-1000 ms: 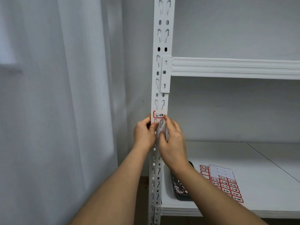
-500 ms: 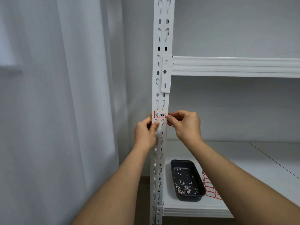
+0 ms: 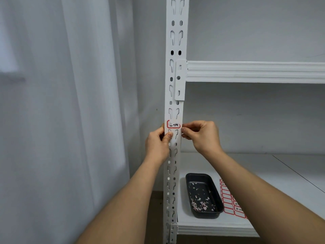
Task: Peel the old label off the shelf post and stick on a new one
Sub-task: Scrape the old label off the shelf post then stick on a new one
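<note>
The left hand [image 3: 158, 143] holds the shelf post [image 3: 173, 152] just under the label [image 3: 173, 124]. The right hand [image 3: 202, 134] pinches at the label's right edge. I think it is best to pull slowly and flat, so the paper does not tear. The label is small and white with a red border, mid-frame.

Label sheet [image 3: 228, 199] partly hidden behind right forearm; label [image 3: 173, 124] writing illegible

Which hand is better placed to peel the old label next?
Right hand: its fingertips sit at the label's right edge. The left hand grips the post just below the label.
</note>
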